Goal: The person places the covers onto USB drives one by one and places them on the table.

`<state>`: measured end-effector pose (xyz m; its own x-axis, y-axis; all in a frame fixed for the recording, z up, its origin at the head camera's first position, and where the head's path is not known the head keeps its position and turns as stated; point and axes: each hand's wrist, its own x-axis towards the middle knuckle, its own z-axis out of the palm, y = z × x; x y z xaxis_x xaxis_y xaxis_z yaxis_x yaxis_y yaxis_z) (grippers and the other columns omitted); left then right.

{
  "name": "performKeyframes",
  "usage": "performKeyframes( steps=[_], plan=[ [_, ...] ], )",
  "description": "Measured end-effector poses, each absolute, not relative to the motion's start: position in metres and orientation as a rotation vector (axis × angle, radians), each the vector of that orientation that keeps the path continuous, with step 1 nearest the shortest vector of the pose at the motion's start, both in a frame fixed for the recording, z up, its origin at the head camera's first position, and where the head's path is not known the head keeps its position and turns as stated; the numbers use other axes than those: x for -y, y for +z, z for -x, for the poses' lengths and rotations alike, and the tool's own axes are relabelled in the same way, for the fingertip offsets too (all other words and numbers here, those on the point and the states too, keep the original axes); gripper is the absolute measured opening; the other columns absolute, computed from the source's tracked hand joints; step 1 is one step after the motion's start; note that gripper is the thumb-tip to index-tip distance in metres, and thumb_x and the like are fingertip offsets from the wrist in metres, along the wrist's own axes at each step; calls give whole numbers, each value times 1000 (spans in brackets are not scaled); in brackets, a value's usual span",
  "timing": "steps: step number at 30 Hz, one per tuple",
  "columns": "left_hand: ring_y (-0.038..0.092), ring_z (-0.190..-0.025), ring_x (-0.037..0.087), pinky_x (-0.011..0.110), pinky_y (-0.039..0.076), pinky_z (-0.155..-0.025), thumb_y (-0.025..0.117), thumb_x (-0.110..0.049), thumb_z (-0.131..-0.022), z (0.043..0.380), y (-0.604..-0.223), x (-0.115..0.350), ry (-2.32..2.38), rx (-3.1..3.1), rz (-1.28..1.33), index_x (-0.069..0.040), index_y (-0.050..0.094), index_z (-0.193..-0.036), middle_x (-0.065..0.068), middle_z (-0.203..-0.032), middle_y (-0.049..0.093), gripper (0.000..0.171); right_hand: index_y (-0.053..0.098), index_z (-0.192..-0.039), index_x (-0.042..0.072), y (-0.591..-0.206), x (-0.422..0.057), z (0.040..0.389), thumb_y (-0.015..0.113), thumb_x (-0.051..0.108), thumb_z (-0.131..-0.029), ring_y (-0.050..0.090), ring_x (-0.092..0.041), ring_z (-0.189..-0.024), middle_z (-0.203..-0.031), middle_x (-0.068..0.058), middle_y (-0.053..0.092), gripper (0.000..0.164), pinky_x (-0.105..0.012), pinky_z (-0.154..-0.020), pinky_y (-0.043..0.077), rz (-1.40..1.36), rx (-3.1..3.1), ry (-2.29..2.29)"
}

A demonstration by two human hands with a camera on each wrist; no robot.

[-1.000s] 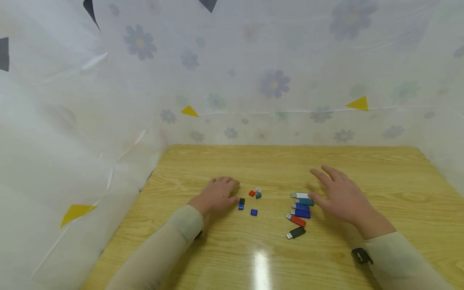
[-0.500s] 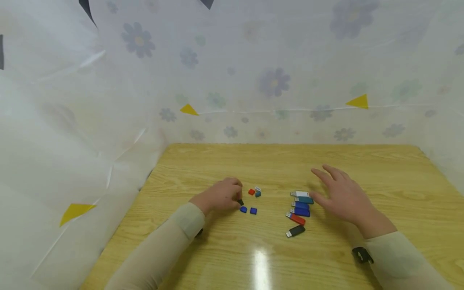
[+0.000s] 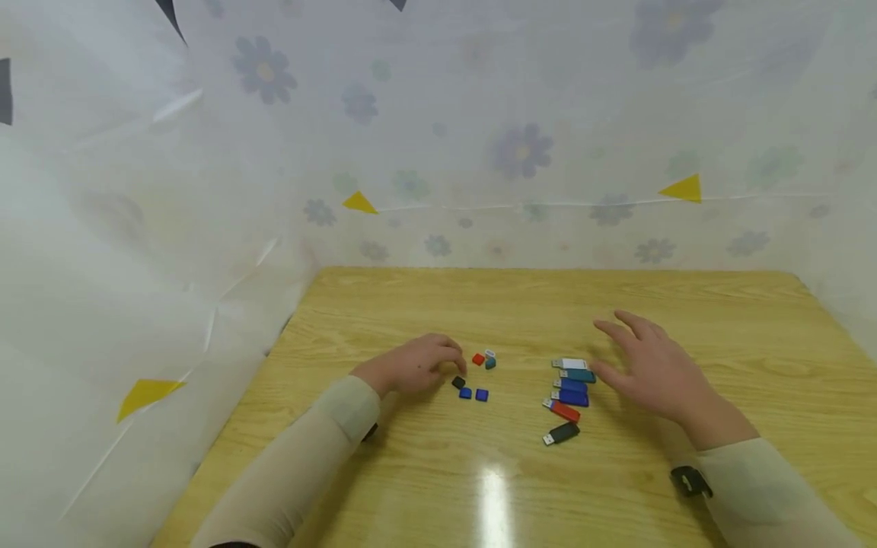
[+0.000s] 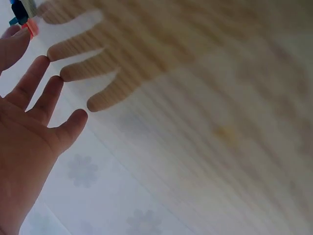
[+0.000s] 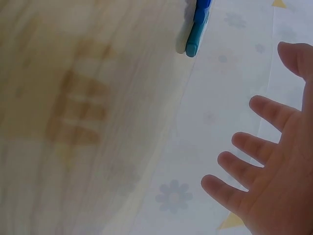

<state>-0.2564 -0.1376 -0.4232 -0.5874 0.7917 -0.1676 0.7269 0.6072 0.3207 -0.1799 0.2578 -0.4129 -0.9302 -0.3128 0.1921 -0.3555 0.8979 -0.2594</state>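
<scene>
My left hand (image 3: 418, 367) hovers beside a black cap (image 3: 458, 382), its fingers loosely bent with nothing between them. Two blue caps lie close by, one (image 3: 465, 393) left of the other (image 3: 483, 395). Farther back sit a red cap (image 3: 478, 359), a teal cap (image 3: 489, 364) and a white cap (image 3: 489, 354). My right hand (image 3: 654, 373) is spread, its thumb near the white USB stick (image 3: 572, 364). Below that stick, a teal (image 3: 579, 375), two blue (image 3: 572, 397), a red (image 3: 565, 412) and a black USB stick (image 3: 562, 434) form a column, metal plugs pointing left.
The wooden table (image 3: 384, 487) reflects a bright light near its front. A pale flowered sheet (image 3: 438, 152) hangs behind it and along the left, with yellow triangles (image 3: 359, 202) on it. A dark band (image 3: 690, 481) is on the right wrist.
My left hand turned the black and blue caps apart and shifted them slightly right, then drew its fingers off the black cap. The right hand has stayed almost still.
</scene>
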Motion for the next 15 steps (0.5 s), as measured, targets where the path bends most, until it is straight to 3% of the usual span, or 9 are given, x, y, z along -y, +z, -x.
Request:
performKeyframes(
  steps=[5,15],
  plan=[
    [38,-141,29,46,31,-115,55,2,-100,259,-424,134,294,-2494,-1300,-27,69,-127,9,-152,44,42,45,-151,9,-412,-260,179,63,53,-97,35,-58,-133,-154,-30,32,71,-74,-97,35,-526,2918,441],
    [35,-144,25,41,33,-115,74,-27,-96,261,-428,134,319,-2539,-1145,-25,67,-111,3,-154,42,16,45,-151,10,-415,-261,180,61,54,-98,34,-58,-133,-156,-28,31,71,-75,-94,36,-546,2935,451]
  ],
)
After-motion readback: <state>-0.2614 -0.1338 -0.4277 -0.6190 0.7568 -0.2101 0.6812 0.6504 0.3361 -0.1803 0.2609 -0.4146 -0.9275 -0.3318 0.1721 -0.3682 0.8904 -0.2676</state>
